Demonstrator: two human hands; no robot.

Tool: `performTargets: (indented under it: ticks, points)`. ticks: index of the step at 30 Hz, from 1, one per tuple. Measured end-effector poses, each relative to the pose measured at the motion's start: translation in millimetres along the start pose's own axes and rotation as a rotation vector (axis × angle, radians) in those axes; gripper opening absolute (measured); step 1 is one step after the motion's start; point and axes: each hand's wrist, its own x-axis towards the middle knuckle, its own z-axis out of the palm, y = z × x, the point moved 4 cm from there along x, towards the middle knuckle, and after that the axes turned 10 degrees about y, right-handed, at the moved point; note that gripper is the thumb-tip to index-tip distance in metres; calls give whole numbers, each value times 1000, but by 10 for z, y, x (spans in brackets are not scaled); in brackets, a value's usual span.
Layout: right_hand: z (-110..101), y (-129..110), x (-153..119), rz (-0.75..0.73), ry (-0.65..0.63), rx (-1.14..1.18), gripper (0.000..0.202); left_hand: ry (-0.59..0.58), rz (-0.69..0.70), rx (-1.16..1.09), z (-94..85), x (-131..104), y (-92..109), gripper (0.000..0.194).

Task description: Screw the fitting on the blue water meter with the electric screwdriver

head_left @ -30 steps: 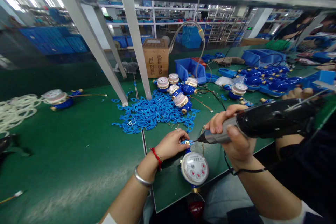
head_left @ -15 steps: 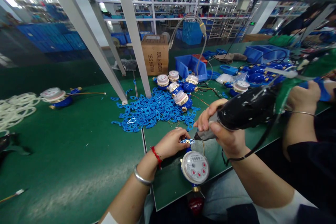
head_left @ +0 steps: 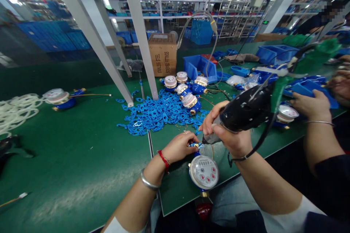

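My right hand (head_left: 235, 141) is wrapped round a black electric screwdriver (head_left: 244, 111), which tilts down to the left. Its tip is close beside a small blue plastic piece (head_left: 193, 145) at the far end of a water meter (head_left: 204, 173). With fingers pinched, my left hand (head_left: 180, 146) holds that blue piece against the meter's fitting; the fingertips partly cover it. The meter lies on the green bench near its front edge, its round dial with red pointers facing up. Whether the screwdriver tip touches a screw is too small to tell.
Beyond my hands lies a heap of blue plastic pieces (head_left: 155, 113), with several water meters (head_left: 189, 102) behind it. A blue bin (head_left: 199, 67) and cardboard box (head_left: 163, 56) stand farther back. At right, a co-worker's hand (head_left: 313, 105) is beside a blue tray (head_left: 311, 89).
The screwdriver and my right hand have shifted slightly left. The co-worker's hand has moved down and left, and a meter now shows beside it. My left hand keeps its hold.
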Motion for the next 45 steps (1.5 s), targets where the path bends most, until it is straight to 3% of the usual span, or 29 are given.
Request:
performTargets:
  ticks: [5,9,12,16,20,30,41,45]
  points:
    - [46,-19,-18,-43,-37,6,33,8,9,-4,7,4,-20,17]
    - [30,-71,-20,-77,-56,-3,34,5,-66,-105,-26,17,-41,17]
    - [-5,-192,19,-179,25,20,33,92,-205,-357,-76,40,-91,17]
    - [-28,-368,63,-349,221,55,31,250,-444,-923,-111,41,-170,25]
    - [19,-416,58,-410,291,83,30,242,-485,-1252,-118,24,-129,25]
    - [106,-410,40,-407,257,127,30,175,-570,-1214,-74,16,-161,24]
    - [211,-333,-7,-328,123,179,30,94,-511,-1377,-61,6,-88,25]
    - [206,-341,-3,-300,157,162,30,102,-506,-1379,-69,4,-74,26]
